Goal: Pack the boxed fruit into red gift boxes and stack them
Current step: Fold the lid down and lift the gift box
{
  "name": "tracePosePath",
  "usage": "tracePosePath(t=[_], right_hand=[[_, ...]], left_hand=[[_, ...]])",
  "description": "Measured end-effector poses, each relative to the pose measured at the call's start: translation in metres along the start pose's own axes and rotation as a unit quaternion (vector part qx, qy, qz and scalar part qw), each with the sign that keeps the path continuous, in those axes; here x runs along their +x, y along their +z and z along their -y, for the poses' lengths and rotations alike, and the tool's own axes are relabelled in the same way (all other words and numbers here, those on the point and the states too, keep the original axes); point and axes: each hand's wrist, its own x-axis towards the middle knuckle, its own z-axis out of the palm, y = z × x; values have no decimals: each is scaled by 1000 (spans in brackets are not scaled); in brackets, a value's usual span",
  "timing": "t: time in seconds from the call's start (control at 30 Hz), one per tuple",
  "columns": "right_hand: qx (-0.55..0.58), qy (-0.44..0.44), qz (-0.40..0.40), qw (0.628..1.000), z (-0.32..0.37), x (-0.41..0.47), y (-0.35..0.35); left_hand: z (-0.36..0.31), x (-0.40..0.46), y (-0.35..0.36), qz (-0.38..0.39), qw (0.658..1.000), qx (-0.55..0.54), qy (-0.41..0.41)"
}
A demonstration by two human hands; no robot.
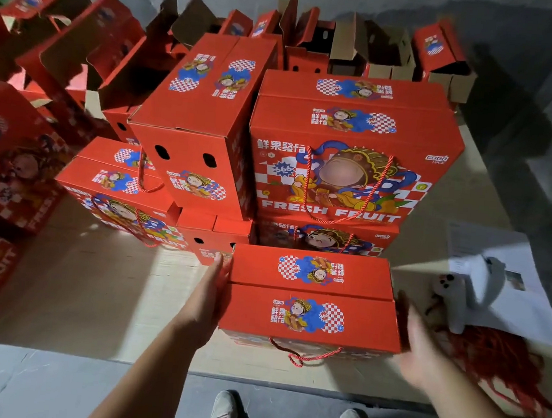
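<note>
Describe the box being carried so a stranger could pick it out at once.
Start at the tall stack of closed red boxes in the middle. Just in front sits the nearest red box, pressed between the left hand and right hand. Only this one is being held, rope handle dangling.

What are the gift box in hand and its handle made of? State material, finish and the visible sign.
Gift box: apparently printed cardboard, smooth, slightly glossy red; open boxes behind show raw brown insides. Handle: looks like twisted red cord, its strands visible.
</note>
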Motion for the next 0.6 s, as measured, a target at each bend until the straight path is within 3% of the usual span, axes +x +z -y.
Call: tracePosePath(t=[0.07, 0.13, 0.2, 0.23, 0.27, 0.3, 0.33, 0.4, 0.5, 0.6], right_hand=[[-16, 11, -17, 1000, -17, -2, -1], [18, 26, 37, 999, -15, -5, 5], [-62, -69, -9, 996, 5, -14, 16], [-179, -131, -70, 973, 18, -12, 22], [-304, -204, -146, 919, 31, -16, 29], [-416, -286, -196, 841, 35, -20, 36], [-501, -378, -194, 754, 28, -28, 51], [-604, -463, -78, 645, -10, -42, 100], [-686, -485, 8, 543, -70, -49, 166], [-740, -462, 40, 487, -62, -43, 161]], left_hand=[[-1, 0, 4, -7, 1000, 1, 20], [-8, -3, 21, -19, 999, 29, 34], [-2, -5, 32, -56, 995, 48, 69], [5, -10, 36, -84, 992, 55, 80], [13, -15, 40, -106, 988, 60, 91], [22, -21, 44, -119, 986, 60, 98], [32, -26, 47, -119, 986, 58, 98], [41, -32, 51, -101, 993, 26, 58], [43, -34, 48, -41, 997, -9, 59], [46, -39, 33, -80, 992, 77, 62]])
